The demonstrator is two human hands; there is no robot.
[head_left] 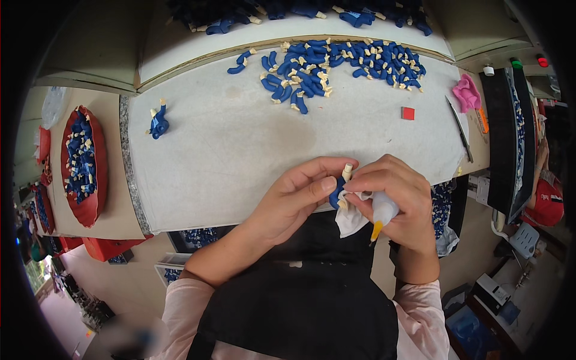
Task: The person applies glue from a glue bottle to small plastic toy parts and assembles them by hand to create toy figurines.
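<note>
My left hand (pixel 300 191) is closed around a small blue moulded figure part (pixel 336 195) with a cream end (pixel 348 170) sticking up. In my right hand (pixel 399 195) is a small white squeeze bottle (pixel 384 207), its yellow nozzle pointing down toward me. A white cloth (pixel 350 221) hangs from the same fingers and presses against the blue part. Both hands are close together over the table's near edge. On the white table top (pixel 198 174) at the left stands an assembled blue figure (pixel 159 123) with cream pieces.
Many curved blue-and-cream parts (pixel 306 66) lie along the table's far side. At the right are a red square (pixel 408 113), a thin dark tool (pixel 459 132), pink material (pixel 467 93) and an orange cutter (pixel 482 120). A red basket (pixel 101 180) of blue parts sits left.
</note>
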